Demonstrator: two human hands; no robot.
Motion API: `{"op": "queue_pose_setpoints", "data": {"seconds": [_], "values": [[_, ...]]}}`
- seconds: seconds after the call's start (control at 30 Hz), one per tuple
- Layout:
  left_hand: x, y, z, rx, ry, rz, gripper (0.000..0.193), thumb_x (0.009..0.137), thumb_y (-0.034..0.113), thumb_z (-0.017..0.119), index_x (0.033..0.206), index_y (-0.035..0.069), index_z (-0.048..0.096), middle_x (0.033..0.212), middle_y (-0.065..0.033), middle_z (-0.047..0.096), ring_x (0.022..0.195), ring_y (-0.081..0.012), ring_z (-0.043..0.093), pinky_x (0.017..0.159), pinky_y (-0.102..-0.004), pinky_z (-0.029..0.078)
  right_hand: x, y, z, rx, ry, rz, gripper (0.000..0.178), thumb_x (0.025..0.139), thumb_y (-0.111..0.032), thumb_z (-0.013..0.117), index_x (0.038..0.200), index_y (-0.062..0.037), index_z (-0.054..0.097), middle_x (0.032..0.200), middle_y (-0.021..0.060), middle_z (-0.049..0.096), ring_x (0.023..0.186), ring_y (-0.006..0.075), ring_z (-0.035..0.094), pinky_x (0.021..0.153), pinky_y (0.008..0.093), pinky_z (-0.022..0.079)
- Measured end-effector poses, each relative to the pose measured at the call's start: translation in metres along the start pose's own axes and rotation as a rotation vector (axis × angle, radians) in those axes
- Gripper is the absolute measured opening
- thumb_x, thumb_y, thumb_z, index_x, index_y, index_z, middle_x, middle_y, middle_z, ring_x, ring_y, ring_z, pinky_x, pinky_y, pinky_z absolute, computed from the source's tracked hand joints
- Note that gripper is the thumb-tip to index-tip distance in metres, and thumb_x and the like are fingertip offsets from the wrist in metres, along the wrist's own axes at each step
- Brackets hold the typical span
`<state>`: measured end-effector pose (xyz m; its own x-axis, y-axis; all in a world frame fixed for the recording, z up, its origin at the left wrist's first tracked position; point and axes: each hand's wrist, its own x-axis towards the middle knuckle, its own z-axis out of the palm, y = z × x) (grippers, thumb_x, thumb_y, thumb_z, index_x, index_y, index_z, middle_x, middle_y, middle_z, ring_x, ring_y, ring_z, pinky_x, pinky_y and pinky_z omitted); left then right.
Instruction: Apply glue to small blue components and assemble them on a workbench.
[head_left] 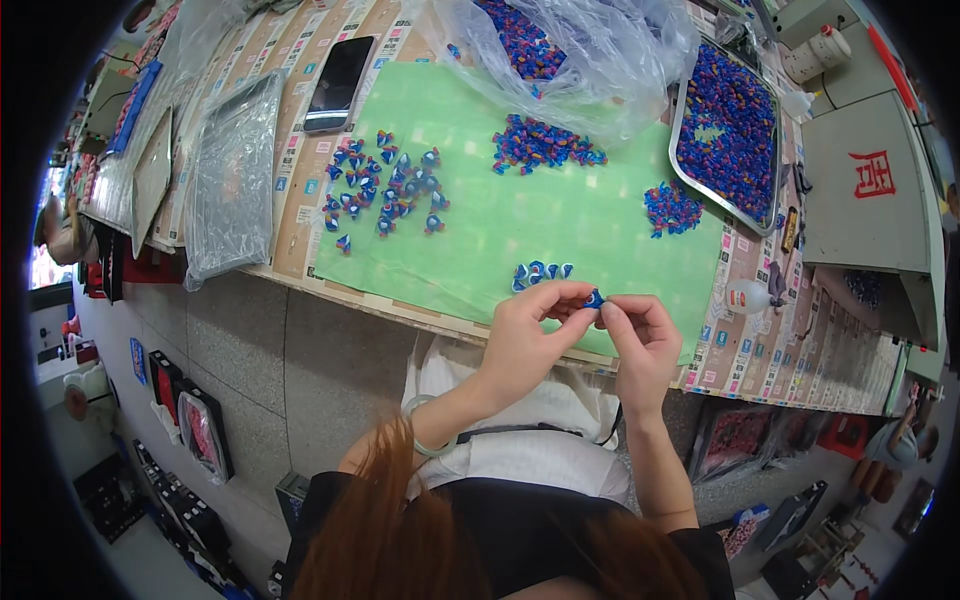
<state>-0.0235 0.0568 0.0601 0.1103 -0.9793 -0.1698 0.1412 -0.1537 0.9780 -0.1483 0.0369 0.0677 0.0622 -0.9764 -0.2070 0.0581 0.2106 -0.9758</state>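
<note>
Near the front edge of the green mat [480, 230], my left hand [527, 338] and my right hand [645, 345] meet at their fingertips. Between them they pinch a small blue plastic piece [594, 299] with a pale spot. Just beyond my left fingers stands a short row of blue-and-white pieces [541, 272]. Scattered over the mat's left side are many assembled-looking blue, white and red pieces [388, 190]. A loose pile of small blue, red and orange parts [540, 146] lies at the back, and a smaller pile of blue-purple parts [672, 208] sits to the right.
A metal tray [727, 207] full of parts stands at the right. Behind the mat is a clear plastic bag [625, 85] with more parts. A phone [340, 85] and a plastic-wrapped tray [233, 170] lie left. A clear bottle [746, 297] and a grey cabinet [865, 180] stand at right.
</note>
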Motion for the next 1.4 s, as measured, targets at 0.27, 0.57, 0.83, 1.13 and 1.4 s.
{"op": "queue_pose_setpoints", "data": {"seconds": [0.27,0.57,0.83,1.13,1.4], "values": [[0.001,0.004,-0.003,0.285,-0.005,0.245,0.019,0.068,-0.003,0.060,0.087,-0.003,0.057,0.073,-0.0065,0.058,0.062,-0.0103,0.056,0.057,-0.0215,0.044,0.003,-0.001,-0.006,0.148,-0.097,0.148,0.004,0.078,-0.001,0.053,0.078,0.0032,0.053,0.072,0.0076,0.057,0.067,0.0116,0.055,0.065,0.0229,0.042],[0.003,0.003,-0.004,0.251,-0.009,0.222,0.017,0.067,-0.004,0.058,0.084,-0.003,0.057,0.071,-0.0054,0.058,0.061,-0.0093,0.056,0.055,-0.0202,0.044,0.005,0.004,-0.008,0.188,-0.144,0.177,0.005,0.079,-0.001,0.052,0.078,0.0032,0.052,0.074,0.0080,0.057,0.068,0.0129,0.055,0.066,0.0247,0.044],[0.004,0.003,-0.005,0.221,-0.027,0.192,0.014,0.068,-0.003,0.058,0.082,-0.003,0.057,0.070,-0.0048,0.058,0.060,-0.0078,0.054,0.054,-0.0195,0.043,0.006,0.005,-0.009,0.199,-0.168,0.185,0.005,0.079,-0.002,0.051,0.078,0.0030,0.052,0.074,0.0079,0.057,0.068,0.0132,0.055,0.067,0.0250,0.044],[0.006,0.004,-0.010,-0.282,-0.189,-0.173,0.024,0.074,-0.002,0.057,0.098,-0.001,0.054,0.088,-0.0045,0.058,0.076,-0.0095,0.054,0.068,-0.0209,0.043,-0.001,-0.007,-0.007,0.115,-0.078,0.050,0.007,0.078,-0.004,0.055,0.080,0.0019,0.053,0.075,0.0055,0.057,0.068,0.0093,0.054,0.064,0.0200,0.043],[0.008,0.011,-0.013,-0.231,-0.256,-0.014,0.027,0.075,-0.004,0.055,0.102,-0.001,0.053,0.099,-0.0088,0.055,0.092,-0.0126,0.052,0.081,-0.0237,0.042,-0.006,-0.016,-0.004,0.252,-0.109,0.109,0.007,0.078,0.000,0.053,0.085,0.0027,0.054,0.077,0.0061,0.057,0.070,0.0097,0.054,0.067,0.0209,0.043]]}}
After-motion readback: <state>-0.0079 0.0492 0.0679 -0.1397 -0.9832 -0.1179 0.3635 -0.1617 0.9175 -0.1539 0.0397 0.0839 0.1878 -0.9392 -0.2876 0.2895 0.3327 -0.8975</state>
